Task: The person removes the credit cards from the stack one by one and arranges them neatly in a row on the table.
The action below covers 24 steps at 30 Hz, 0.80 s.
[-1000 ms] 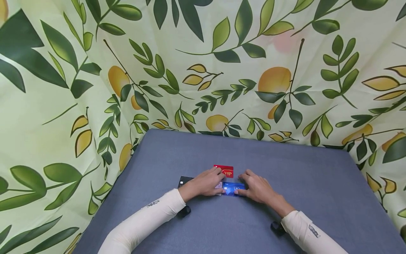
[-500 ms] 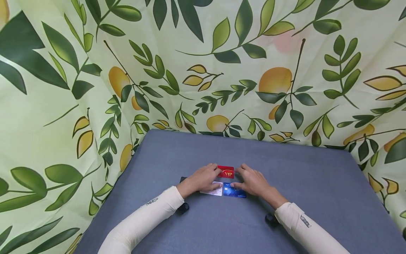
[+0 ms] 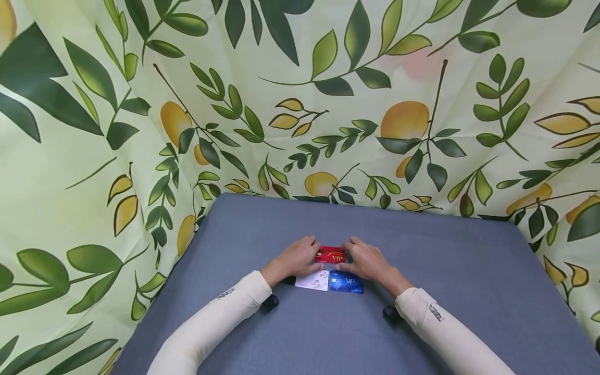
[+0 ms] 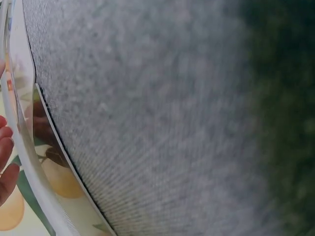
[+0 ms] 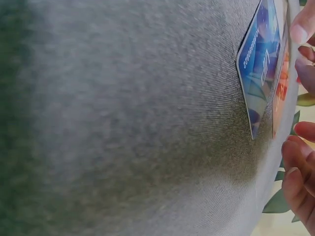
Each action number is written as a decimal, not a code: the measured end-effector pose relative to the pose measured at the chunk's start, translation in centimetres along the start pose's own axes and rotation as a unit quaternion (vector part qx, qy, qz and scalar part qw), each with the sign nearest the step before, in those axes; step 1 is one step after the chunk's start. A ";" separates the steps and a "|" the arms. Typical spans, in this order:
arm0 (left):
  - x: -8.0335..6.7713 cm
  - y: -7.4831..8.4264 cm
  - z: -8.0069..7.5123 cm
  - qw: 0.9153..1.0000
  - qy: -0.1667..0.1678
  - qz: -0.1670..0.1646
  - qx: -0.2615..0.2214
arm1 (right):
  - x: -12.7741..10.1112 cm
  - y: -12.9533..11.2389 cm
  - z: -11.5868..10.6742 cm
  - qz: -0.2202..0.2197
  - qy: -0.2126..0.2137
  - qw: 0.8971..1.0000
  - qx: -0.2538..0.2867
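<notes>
A red card marked VIP point(image 3: 332, 255) lies flat on the table. My left hand point(image 3: 300, 258) is at its left edge, thumb low and fingers toward the far side. At its right edge is my right hand point(image 3: 367, 260), the fingertips right at the corner and the thumb near the lower edge. Just in front lie a white patterned card point(image 3: 312, 280) and a blue VIP card point(image 3: 347, 282) side by side, also seen as the blue card point(image 5: 258, 64) in the right wrist view. A glossy dark card point(image 4: 56, 152) shows in the left wrist view; in the head view my left wrist mostly hides it.
The cards are on a blue-grey cloth-covered table point(image 3: 328, 333). A curtain point(image 3: 262, 130) printed with leaves and fruit rises behind the table and on its left. Black wrist cameras hang under the left wrist point(image 3: 269, 303) and the right wrist point(image 3: 391, 314).
Both hands have moved from the lower cards up to the red card, with the right hand shifting left. The white and blue cards are now uncovered; the red card has hardly moved.
</notes>
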<state>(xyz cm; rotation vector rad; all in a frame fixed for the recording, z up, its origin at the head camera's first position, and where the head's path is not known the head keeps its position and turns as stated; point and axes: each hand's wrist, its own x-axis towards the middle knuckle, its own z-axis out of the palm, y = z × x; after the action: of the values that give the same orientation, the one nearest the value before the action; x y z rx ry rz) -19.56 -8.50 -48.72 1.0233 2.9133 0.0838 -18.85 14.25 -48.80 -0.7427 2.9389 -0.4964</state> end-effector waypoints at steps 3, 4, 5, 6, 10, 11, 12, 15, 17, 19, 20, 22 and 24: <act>0.2 -0.2 0.0 1.000 -0.002 -0.008 -0.009 | 0.5 0.1 0.2 0.004 -0.006 1.000 0.002; 0.2 -0.3 0.1 1.000 -0.001 -0.009 -0.009 | 0.6 0.1 0.2 0.003 -0.007 1.000 0.002; 0.3 -0.4 0.1 1.000 0.000 -0.010 -0.010 | 0.8 0.1 0.3 0.003 -0.008 1.000 0.001; 0.3 -0.4 0.1 1.000 0.000 -0.011 -0.010 | 0.9 0.2 0.3 0.003 -0.009 1.000 0.001; 0.5 -0.6 0.0 1.000 -0.003 -0.018 -0.014 | 1.4 0.3 0.5 -0.001 -0.009 1.000 -0.004; 0.6 -0.6 0.0 1.000 -0.006 -0.021 -0.016 | 1.5 0.4 0.5 -0.002 -0.009 1.000 -0.005; 0.6 -0.6 0.0 1.000 -0.009 -0.024 -0.017 | 1.6 0.5 0.6 -0.002 -0.009 1.000 -0.007; 0.8 -0.7 0.0 0.999 -0.017 -0.034 -0.021 | 1.7 0.6 0.6 -0.003 -0.011 1.000 -0.013; 0.9 -0.8 0.1 0.999 -0.020 -0.039 -0.023 | 1.8 0.6 0.5 -0.002 -0.013 1.000 -0.013; 1.1 -0.9 0.2 0.999 -0.022 -0.043 -0.025 | 1.9 0.6 0.5 -0.001 -0.016 1.000 -0.012; 1.1 -0.9 0.3 0.999 -0.023 -0.043 -0.023 | 1.9 0.7 0.5 -0.001 -0.018 1.000 -0.012; 1.2 -1.1 0.3 0.999 -0.023 -0.042 -0.023 | 2.0 0.7 0.6 -0.003 -0.018 1.000 -0.011; 1.3 -1.2 0.4 0.999 -0.023 -0.039 -0.021 | 2.1 0.6 0.6 -0.004 -0.017 1.000 -0.010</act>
<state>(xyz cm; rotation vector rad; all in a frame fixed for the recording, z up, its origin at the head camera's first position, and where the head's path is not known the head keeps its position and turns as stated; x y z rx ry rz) -21.29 -8.67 -49.25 0.8933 2.8926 0.1150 -20.85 13.59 -49.58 -0.7576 2.9155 -0.4513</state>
